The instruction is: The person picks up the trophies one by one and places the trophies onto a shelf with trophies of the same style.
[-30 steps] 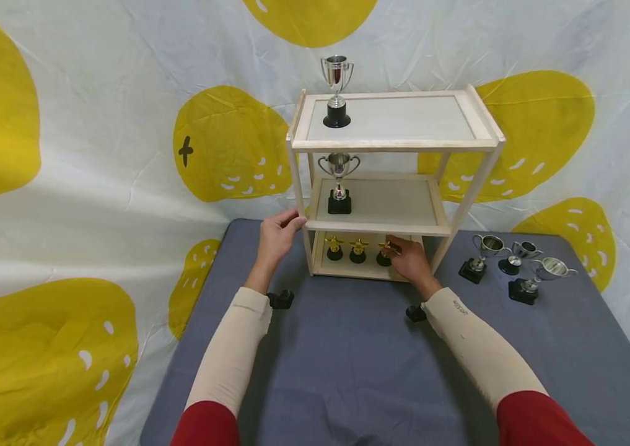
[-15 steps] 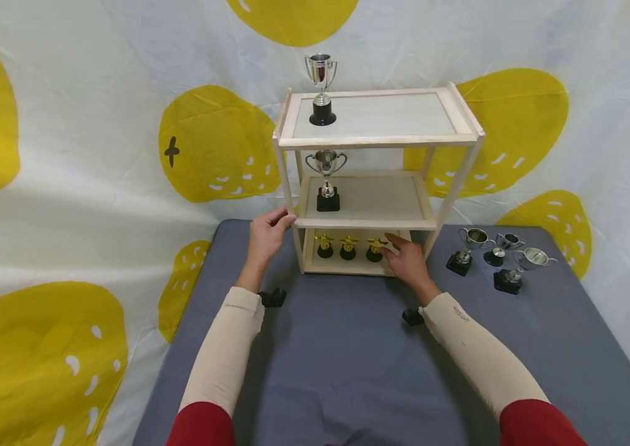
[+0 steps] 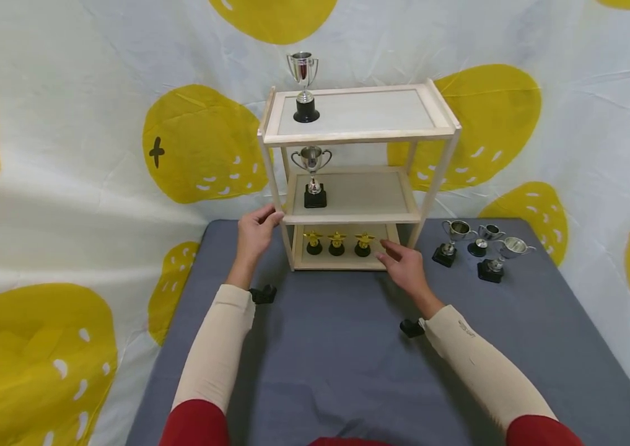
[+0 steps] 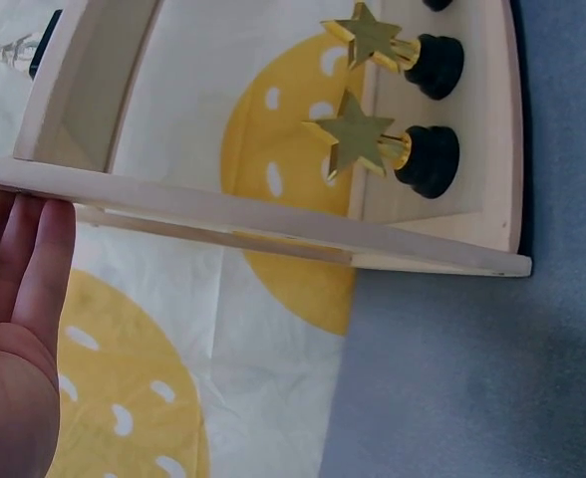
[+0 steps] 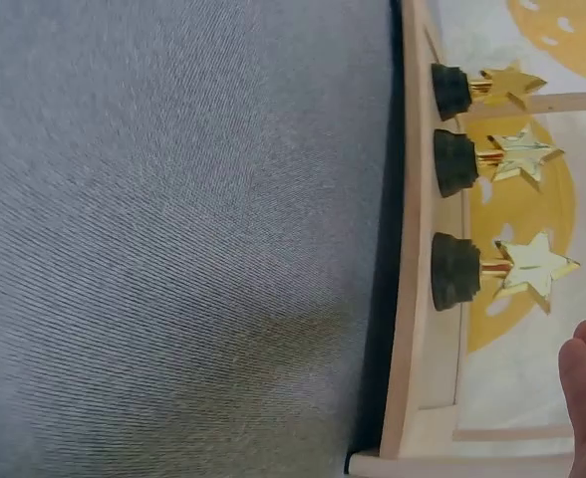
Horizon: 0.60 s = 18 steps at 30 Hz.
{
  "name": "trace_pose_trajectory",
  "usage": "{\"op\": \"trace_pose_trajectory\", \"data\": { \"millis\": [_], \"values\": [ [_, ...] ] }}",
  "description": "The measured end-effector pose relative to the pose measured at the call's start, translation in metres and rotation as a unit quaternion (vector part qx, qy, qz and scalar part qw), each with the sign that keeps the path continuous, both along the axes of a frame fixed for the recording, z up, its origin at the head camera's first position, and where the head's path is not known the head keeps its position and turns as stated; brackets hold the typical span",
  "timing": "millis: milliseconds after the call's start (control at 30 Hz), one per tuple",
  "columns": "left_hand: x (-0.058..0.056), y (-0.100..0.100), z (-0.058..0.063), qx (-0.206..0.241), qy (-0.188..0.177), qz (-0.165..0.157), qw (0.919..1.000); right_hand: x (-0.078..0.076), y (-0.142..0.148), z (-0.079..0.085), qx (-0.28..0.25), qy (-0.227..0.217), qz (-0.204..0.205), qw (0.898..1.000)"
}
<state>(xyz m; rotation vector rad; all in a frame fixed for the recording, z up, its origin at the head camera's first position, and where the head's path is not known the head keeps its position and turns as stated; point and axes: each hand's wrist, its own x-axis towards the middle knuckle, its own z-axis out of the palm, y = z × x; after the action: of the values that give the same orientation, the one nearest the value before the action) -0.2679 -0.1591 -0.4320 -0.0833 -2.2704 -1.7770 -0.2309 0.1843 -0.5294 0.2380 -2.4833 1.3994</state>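
A wooden three-tier shelf [image 3: 348,218] stands on the table. Its left front post [image 4: 223,209] is held by my left hand [image 3: 254,232], fingers behind the wood in the left wrist view. Three gold star trophies on black bases stand in a row on the bottom tier: the left one [image 3: 313,243], the middle one [image 3: 336,243] and the right one [image 3: 363,244]. Just right of the right star trophy, my right hand [image 3: 406,269] holds nothing, and a gap shows between its fingers [image 5: 584,383] and the star [image 5: 534,269].
One silver cup trophy [image 3: 306,87] is upright at the left of the top tier, another [image 3: 313,176] on the middle tier. Right of the shelf, three silver cups [image 3: 448,241] [image 3: 482,240] [image 3: 498,260] stand on the grey-covered table [image 3: 337,347]. A patterned cloth [image 3: 86,124] hangs behind.
My right hand has let go of the right star trophy and drawn back to the right. The left hand stays at the post. The head view has turned somewhat right.
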Motion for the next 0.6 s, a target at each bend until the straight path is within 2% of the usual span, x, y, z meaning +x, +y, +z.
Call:
{"op": "trace_pose_trajectory", "data": {
  "millis": [133,367,433,600],
  "values": [
    [-0.001,0.0,-0.001,0.0,0.003,0.001,1.0,0.008,0.004,-0.002,-0.023,0.009,-0.012,1.0],
    [-0.001,0.0,-0.004,0.001,-0.01,0.0,0.9999,0.021,0.015,-0.001,-0.095,0.014,-0.022,0.995],
    [-0.001,0.0,-0.003,0.004,-0.009,0.002,0.9999,0.025,0.019,0.003,-0.108,0.015,-0.02,0.994],
    [-0.001,-0.001,-0.001,0.01,-0.017,0.002,0.9998,0.038,0.028,0.026,-0.131,0.012,-0.014,0.991]
  ]
}}
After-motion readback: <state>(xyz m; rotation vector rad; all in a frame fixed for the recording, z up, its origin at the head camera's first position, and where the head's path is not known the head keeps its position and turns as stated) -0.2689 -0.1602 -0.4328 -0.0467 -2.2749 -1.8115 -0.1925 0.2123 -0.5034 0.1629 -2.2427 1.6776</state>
